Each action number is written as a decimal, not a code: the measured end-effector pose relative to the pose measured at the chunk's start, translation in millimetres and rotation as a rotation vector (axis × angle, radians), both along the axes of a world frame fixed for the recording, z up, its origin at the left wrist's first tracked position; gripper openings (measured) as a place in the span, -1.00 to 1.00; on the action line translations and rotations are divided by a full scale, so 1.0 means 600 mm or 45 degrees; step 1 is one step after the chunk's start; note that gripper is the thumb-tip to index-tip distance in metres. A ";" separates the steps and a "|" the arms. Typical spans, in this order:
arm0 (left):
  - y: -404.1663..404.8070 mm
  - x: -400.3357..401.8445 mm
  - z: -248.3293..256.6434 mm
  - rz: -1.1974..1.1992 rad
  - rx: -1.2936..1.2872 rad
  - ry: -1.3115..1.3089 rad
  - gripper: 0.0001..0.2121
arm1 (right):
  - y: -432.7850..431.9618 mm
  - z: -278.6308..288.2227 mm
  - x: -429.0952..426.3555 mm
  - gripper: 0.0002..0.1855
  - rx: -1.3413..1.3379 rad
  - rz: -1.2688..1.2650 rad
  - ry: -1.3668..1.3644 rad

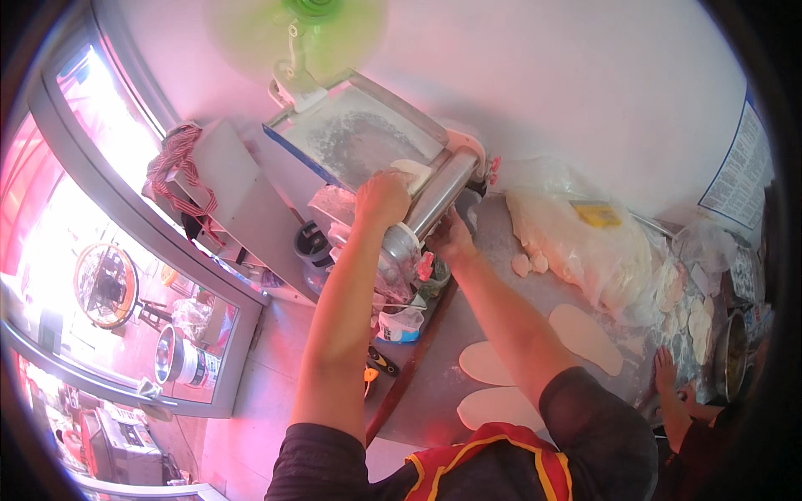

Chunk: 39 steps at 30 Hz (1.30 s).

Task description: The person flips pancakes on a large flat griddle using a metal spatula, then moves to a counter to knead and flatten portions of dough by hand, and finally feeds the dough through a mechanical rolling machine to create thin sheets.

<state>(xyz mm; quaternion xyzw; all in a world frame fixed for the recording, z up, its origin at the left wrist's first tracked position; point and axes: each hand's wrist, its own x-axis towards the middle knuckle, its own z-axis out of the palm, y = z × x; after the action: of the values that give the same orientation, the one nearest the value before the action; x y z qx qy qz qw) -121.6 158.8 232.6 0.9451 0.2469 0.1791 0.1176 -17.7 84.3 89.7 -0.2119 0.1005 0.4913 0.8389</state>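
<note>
A dough sheeter with a steel roller (442,191) and a flour-dusted metal feed tray (376,128) stands before me. My left hand (381,199) is at the tray's lower edge, gripping a flat piece of dough (411,173) by the roller. Below the roller, on the outlet side, is my right hand (452,237); its fingers are partly hidden by the machine, and whether they hold dough I cannot tell. Flattened oval dough sheets lie on the worktable: one sheet (586,339) to the right, another (487,363) near my right forearm, a third (498,408) close to my body.
A large dough mass (576,257) rests under plastic film, with small dough lumps (529,264) beside it. A green fan (313,7) spins above the tray. At right, a co-worker's hand (665,369) touches the floured table near a metal bowl (732,357). A glass door (244,351) stands left.
</note>
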 end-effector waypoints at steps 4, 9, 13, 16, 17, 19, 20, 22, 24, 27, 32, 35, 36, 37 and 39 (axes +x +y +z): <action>-0.001 0.002 -0.002 -0.006 0.014 0.018 -0.66 | 0.008 -0.020 -0.001 -0.61 0.153 -0.089 0.070; -0.009 0.009 0.004 -0.008 -0.015 0.034 -0.70 | 0.009 -0.037 0.013 -0.61 0.378 0.009 0.081; -0.002 -0.003 0.000 0.028 0.085 -0.004 -0.71 | 0.000 -0.019 -0.010 -0.62 0.432 0.095 0.056; 0.001 0.002 -0.004 0.025 0.078 -0.006 -0.71 | -0.003 -0.036 0.001 -0.65 0.422 0.124 0.007; -0.003 0.009 -0.003 0.017 0.075 0.017 -0.71 | -0.005 -0.053 0.016 -0.66 0.420 0.130 -0.021; -0.012 0.017 0.005 0.008 0.070 0.069 -0.71 | -0.017 -0.083 0.038 -0.67 0.328 0.173 -0.119; -0.016 0.022 0.005 0.000 0.054 0.074 -0.71 | -0.025 -0.095 0.047 -0.67 0.282 0.193 -0.171; -0.008 0.004 0.005 0.043 0.034 0.088 -0.70 | -0.029 -0.063 0.016 -0.66 0.208 0.167 -0.058; -0.008 -0.005 0.005 0.061 0.061 0.048 -0.71 | -0.041 -0.043 -0.002 -0.66 0.165 0.139 -0.037; -0.009 0.000 0.003 0.039 0.078 0.035 -0.71 | -0.063 -0.044 0.000 -0.66 0.168 0.099 -0.112; -0.008 0.007 0.002 0.020 0.074 0.099 -0.71 | -0.081 -0.066 0.005 -0.65 0.164 0.039 -0.107; -0.013 0.010 0.008 0.045 0.049 0.151 -0.71 | -0.093 -0.085 0.013 -0.62 0.195 0.060 -0.068; -0.011 0.007 0.010 0.052 0.053 0.161 -0.71 | -0.096 -0.083 0.007 -0.62 0.187 0.057 -0.069; -0.009 0.005 0.011 0.058 0.058 0.170 -0.71 | -0.101 -0.082 0.003 -0.61 0.180 0.054 -0.071; -0.005 0.007 0.007 0.077 0.028 0.197 -0.71 | -0.111 -0.082 -0.002 -0.61 0.212 0.047 -0.071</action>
<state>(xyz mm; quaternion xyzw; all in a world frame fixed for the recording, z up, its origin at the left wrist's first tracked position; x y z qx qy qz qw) -117.7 156.1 236.6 0.9494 0.2817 0.1118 0.0825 -19.1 17.9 40.2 -0.1569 0.0318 0.5073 0.8468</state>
